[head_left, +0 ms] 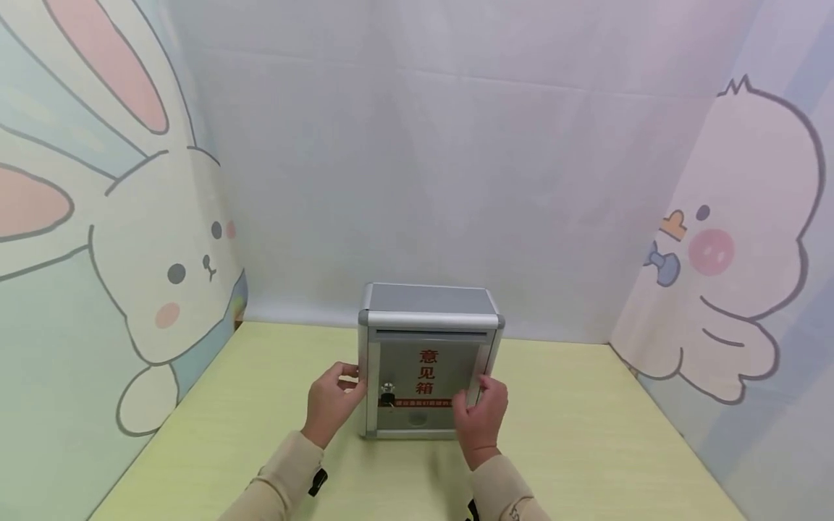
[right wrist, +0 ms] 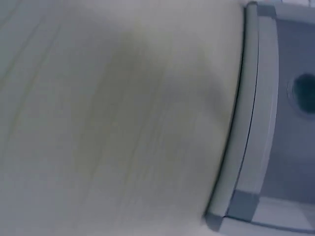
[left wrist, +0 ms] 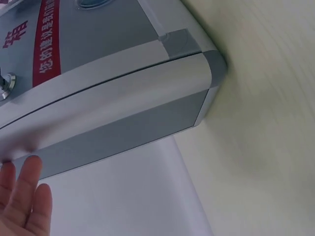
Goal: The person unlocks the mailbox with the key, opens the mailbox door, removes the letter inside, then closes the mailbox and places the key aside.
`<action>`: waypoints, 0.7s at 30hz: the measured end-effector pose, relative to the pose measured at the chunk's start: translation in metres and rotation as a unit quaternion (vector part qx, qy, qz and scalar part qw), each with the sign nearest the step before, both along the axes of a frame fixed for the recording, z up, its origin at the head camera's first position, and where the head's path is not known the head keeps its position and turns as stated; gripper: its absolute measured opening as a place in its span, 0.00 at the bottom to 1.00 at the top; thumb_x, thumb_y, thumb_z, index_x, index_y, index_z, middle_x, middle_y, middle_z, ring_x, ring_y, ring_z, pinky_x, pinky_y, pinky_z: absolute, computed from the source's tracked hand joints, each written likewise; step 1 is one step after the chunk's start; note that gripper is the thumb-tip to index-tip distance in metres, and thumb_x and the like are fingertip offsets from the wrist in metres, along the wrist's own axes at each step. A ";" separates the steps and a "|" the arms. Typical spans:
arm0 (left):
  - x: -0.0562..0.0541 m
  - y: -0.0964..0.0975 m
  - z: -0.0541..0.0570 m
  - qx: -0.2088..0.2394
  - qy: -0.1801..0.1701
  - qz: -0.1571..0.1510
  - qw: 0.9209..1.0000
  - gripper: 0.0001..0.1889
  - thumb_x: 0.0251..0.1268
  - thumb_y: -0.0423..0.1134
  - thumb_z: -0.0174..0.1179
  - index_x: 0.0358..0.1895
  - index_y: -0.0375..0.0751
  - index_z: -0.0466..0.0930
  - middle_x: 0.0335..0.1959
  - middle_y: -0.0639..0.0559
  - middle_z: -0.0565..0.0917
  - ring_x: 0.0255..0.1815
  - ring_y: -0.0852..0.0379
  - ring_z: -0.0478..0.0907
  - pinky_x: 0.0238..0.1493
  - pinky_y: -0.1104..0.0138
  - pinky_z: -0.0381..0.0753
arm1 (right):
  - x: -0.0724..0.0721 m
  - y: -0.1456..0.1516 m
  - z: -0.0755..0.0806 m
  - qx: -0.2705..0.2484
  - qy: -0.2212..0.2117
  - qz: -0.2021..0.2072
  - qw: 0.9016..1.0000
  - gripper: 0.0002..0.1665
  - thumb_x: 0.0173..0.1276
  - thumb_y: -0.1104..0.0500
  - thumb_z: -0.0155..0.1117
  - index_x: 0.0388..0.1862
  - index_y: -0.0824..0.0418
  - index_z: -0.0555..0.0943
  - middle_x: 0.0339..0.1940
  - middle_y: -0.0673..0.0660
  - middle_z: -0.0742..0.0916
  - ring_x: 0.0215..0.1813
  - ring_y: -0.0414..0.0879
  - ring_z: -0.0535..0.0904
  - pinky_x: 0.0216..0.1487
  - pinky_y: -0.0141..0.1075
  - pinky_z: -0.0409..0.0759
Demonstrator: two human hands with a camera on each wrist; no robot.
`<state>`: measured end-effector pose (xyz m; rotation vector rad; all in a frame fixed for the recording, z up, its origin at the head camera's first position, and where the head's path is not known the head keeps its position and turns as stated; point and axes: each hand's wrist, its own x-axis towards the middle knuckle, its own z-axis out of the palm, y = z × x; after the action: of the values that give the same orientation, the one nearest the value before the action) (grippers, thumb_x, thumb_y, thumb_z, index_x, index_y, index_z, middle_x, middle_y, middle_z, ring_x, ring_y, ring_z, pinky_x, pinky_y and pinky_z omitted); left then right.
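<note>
A silver-grey metal suggestion box (head_left: 397,362) with red Chinese lettering stands upright on the table, its front towards me. A small lock (head_left: 388,391) with a key in it sits at the left of its door. At the box's left side is my left hand (head_left: 331,401); its fairly straight fingertips (left wrist: 30,169) meet the side in the left wrist view. My right hand (head_left: 483,420) holds the right front edge, thumb over the front and fingers bent at the side. The right wrist view shows the box's lower front (right wrist: 290,147) and no hand.
The pale yellow-green table (head_left: 586,420) spreads out around the box. White cloth (head_left: 456,181) hangs behind it. Side curtains carry a cartoon rabbit (head_left: 169,239) on the left and a cartoon chick (head_left: 736,239) on the right.
</note>
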<state>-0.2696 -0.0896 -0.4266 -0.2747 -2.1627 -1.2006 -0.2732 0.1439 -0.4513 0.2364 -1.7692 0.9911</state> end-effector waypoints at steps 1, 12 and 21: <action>-0.001 -0.001 -0.001 -0.002 0.000 0.000 1.000 0.05 0.49 0.28 0.64 0.31 0.35 0.80 0.30 0.46 0.85 0.25 0.53 0.84 0.29 0.61 0.81 | 0.000 -0.004 0.000 0.033 0.024 0.007 0.999 0.16 0.46 0.67 0.56 0.36 0.72 0.72 0.29 0.61 0.76 0.33 0.53 0.69 0.37 0.43 0.67; 0.001 -0.003 -0.002 0.003 -0.030 -0.017 0.999 0.05 0.52 0.30 0.65 0.33 0.36 0.81 0.30 0.47 0.85 0.30 0.51 0.83 0.33 0.59 0.81 | 0.022 -0.057 0.019 0.294 -0.137 0.059 0.944 0.09 0.60 0.51 0.65 0.32 0.56 0.83 0.24 0.46 0.85 0.20 0.36 0.75 0.21 0.29 0.71; 0.003 -0.003 -0.001 0.003 -0.061 -0.015 0.998 0.05 0.54 0.32 0.66 0.34 0.38 0.81 0.31 0.50 0.84 0.34 0.50 0.80 0.33 0.65 0.77 | 0.028 -0.069 0.030 0.279 -0.282 0.037 0.917 0.18 0.61 0.43 0.65 0.39 0.56 0.83 0.32 0.49 0.86 0.18 0.36 0.71 0.17 0.31 0.66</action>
<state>-0.2664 -0.0929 -0.4280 -0.2377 -2.2652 -1.2705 -0.2453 0.0754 -0.4214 0.4062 -2.5802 0.6075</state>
